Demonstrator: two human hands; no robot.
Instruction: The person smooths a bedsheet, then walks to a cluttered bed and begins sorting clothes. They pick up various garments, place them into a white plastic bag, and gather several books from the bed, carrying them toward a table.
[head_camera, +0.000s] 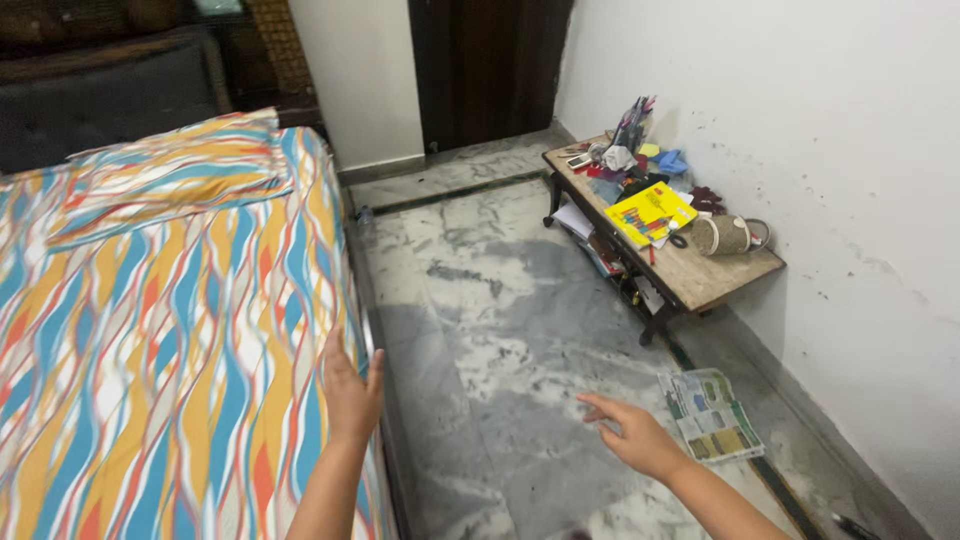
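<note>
A bed covered by a wavy orange, blue and white sheet (150, 330) fills the left side. My left hand (350, 392) rests flat on the sheet at the bed's right edge, fingers together, gripping nothing. My right hand (635, 435) hovers over the marble floor (500, 320) with fingers spread and nothing in it. A pillow (170, 175) in the same pattern lies at the head of the bed.
A low wooden table (700, 275) stands against the right wall, cluttered with a yellow book (650, 213), pens, cloths and a woven pouch (722, 235). A folded paper leaflet (712, 415) lies on the floor near the wall. A dark door (485, 65) is at the far end.
</note>
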